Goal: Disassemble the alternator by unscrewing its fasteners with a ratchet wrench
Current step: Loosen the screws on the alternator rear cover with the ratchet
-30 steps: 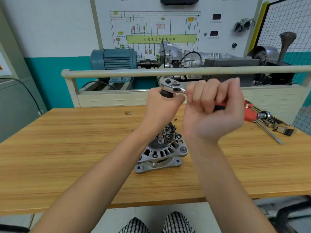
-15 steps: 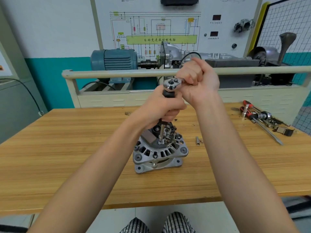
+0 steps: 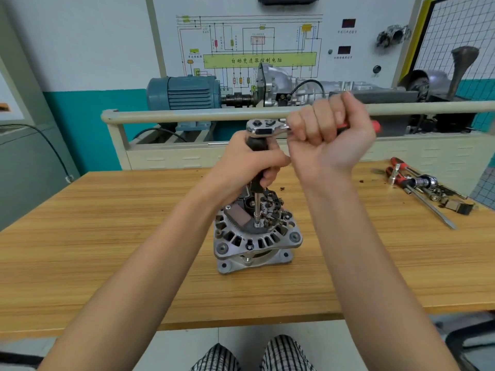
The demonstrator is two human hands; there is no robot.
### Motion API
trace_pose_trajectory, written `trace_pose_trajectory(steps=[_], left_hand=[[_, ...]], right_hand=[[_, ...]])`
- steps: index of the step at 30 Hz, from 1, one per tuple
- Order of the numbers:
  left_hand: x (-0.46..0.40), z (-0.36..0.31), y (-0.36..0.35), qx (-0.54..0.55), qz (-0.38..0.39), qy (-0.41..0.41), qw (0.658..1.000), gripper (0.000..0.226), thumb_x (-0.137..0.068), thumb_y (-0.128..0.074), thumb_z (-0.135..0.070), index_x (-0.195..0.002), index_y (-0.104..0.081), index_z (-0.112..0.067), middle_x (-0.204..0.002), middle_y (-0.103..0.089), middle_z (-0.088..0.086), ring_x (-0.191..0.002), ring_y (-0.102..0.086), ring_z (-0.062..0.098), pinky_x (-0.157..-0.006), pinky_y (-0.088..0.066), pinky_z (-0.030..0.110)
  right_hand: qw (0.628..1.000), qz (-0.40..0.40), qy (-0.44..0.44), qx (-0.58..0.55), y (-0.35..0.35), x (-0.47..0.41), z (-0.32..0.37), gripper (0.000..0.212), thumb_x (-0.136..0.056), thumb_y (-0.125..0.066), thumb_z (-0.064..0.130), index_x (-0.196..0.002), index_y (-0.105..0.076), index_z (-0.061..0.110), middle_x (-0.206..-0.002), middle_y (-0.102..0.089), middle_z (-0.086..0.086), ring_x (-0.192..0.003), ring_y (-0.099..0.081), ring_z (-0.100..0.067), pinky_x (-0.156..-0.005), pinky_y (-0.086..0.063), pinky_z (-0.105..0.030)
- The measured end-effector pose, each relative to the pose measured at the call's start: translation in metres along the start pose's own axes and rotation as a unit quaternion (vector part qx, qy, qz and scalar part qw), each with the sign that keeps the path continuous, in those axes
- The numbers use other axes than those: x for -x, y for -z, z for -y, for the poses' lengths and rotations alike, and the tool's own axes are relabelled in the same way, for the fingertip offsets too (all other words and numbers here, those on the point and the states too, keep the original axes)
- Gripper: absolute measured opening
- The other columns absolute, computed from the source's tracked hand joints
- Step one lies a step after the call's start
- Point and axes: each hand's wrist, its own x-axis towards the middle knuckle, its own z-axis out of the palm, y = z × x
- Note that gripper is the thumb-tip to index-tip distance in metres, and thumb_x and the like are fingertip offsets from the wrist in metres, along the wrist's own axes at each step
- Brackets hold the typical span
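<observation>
The alternator (image 3: pixel 255 236) looks heavy and stiff, steady on the table (image 3: pixel 80 236). Above it, the left hand (image 3: pixel 249 162) grips the extension bar (image 3: pixel 257 207); the right hand (image 3: pixel 329 137) grips the ratchet wrench (image 3: pixel 263 128).

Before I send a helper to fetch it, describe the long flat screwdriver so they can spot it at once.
Look at the wooden workbench, then its far right edge, where loose tools lie in a heap. The flat screwdriver is the long bare steel shaft running out of that heap toward the front edge, the longest, thinnest piece there.
</observation>
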Motion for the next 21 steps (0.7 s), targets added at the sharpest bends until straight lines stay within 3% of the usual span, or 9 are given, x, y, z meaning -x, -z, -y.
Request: trace_pose_trajectory(steps=[3,5,7,9,12,14,16,18,21], left_hand=[[-0.003,-0.004,0.0,0.015,0.147,0.004,0.989,0.034,-0.074,-0.06,0.003,-0.046,-0.049,-0.013,-0.041,-0.042,0.002,-0.035,-0.038,0.018,-0.045,-0.037,0.022],[-0.005,-0.005,-0.007,0.035,0.18,0.03,0.983,0.041,-0.075,-0.058,0.004,-0.042,-0.047,-0.018,-0.036,-0.036,-0.002,-0.03,-0.032,0.011,-0.038,-0.03,0.017],[-0.007,-0.003,-0.012,0.049,0.12,0.053,0.99,0.044,-0.071,-0.055,0.002,-0.039,-0.042,-0.023,-0.035,-0.03,-0.007,-0.028,-0.024,0.006,-0.036,-0.023,0.013],[-0.008,0.001,-0.013,0.052,0.01,0.046,0.998,0.036,-0.066,-0.053,0.0,-0.043,-0.038,-0.023,-0.037,-0.027,-0.008,-0.031,-0.02,0.007,-0.038,-0.02,0.012],[-0.007,0.005,-0.023,0.004,-0.126,-0.004,0.992,0.036,-0.067,-0.06,0.001,-0.05,-0.035,-0.017,-0.039,-0.03,-0.008,-0.036,-0.022,0.01,-0.042,-0.02,0.017],[-0.005,0.006,-0.031,-0.044,-0.202,-0.058,0.977,0.046,-0.074,-0.061,0.007,-0.048,-0.033,-0.018,-0.04,-0.03,-0.01,-0.042,-0.023,0.007,-0.042,-0.02,0.021],[-0.004,0.008,-0.036,-0.058,-0.232,-0.093,0.967,0.048,-0.077,-0.059,0.007,-0.049,-0.03,-0.019,-0.044,-0.028,-0.008,-0.046,-0.021,0.006,-0.043,-0.018,0.021],[-0.004,0.008,-0.034,-0.056,-0.231,-0.081,0.968,0.046,-0.077,-0.058,0.007,-0.05,-0.031,-0.018,-0.046,-0.029,-0.005,-0.048,-0.021,0.007,-0.044,-0.019,0.022],[-0.003,0.002,-0.019,-0.048,-0.143,-0.028,0.988,0.034,-0.072,-0.062,0.003,-0.051,-0.041,-0.014,-0.042,-0.038,-0.003,-0.042,-0.031,0.012,-0.046,-0.028,0.023]], right_hand=[[0.969,-0.06,-0.198,-0.135,0.008,-0.027,0.003,0.043,-0.089,-0.036,0.014,-0.047,-0.029,0.023,-0.038,-0.013,0.009,-0.036,-0.007,-0.008,-0.035,-0.014,-0.02],[0.961,-0.08,-0.231,-0.13,0.009,-0.033,0.004,0.038,-0.088,-0.038,0.012,-0.055,-0.025,0.027,-0.04,-0.014,0.01,-0.035,-0.008,-0.007,-0.034,-0.013,-0.019],[0.974,-0.083,-0.186,-0.102,0.008,-0.029,0.004,0.045,-0.089,-0.036,0.013,-0.047,-0.027,0.023,-0.039,-0.012,0.009,-0.035,-0.007,-0.008,-0.035,-0.014,-0.019],[0.99,-0.085,-0.092,-0.062,0.007,-0.019,0.005,0.054,-0.093,-0.031,0.014,-0.039,-0.032,0.017,-0.034,-0.015,0.006,-0.032,-0.008,-0.009,-0.036,-0.017,-0.018],[0.996,0.002,0.084,0.017,0.002,0.016,-0.003,0.051,-0.096,-0.027,0.011,-0.046,-0.034,0.018,-0.037,-0.018,0.005,-0.033,-0.015,-0.01,-0.04,-0.023,-0.021],[0.969,0.084,0.207,0.102,-0.001,0.038,-0.015,0.041,-0.092,-0.029,0.005,-0.054,-0.029,0.02,-0.041,-0.019,0.003,-0.037,-0.02,-0.009,-0.045,-0.023,-0.025],[0.932,0.129,0.294,0.17,-0.002,0.048,-0.026,0.032,-0.087,-0.035,0.003,-0.059,-0.028,0.017,-0.043,-0.023,0.002,-0.039,-0.023,-0.009,-0.049,-0.024,-0.026],[0.93,0.136,0.293,0.177,-0.003,0.044,-0.025,0.033,-0.086,-0.036,0.003,-0.057,-0.029,0.019,-0.043,-0.023,0.002,-0.039,-0.024,-0.007,-0.048,-0.023,-0.025],[0.983,0.073,0.146,0.081,0.002,0.019,-0.007,0.046,-0.091,-0.032,0.01,-0.046,-0.037,0.019,-0.038,-0.019,0.004,-0.036,-0.016,-0.008,-0.044,-0.021,-0.022]])
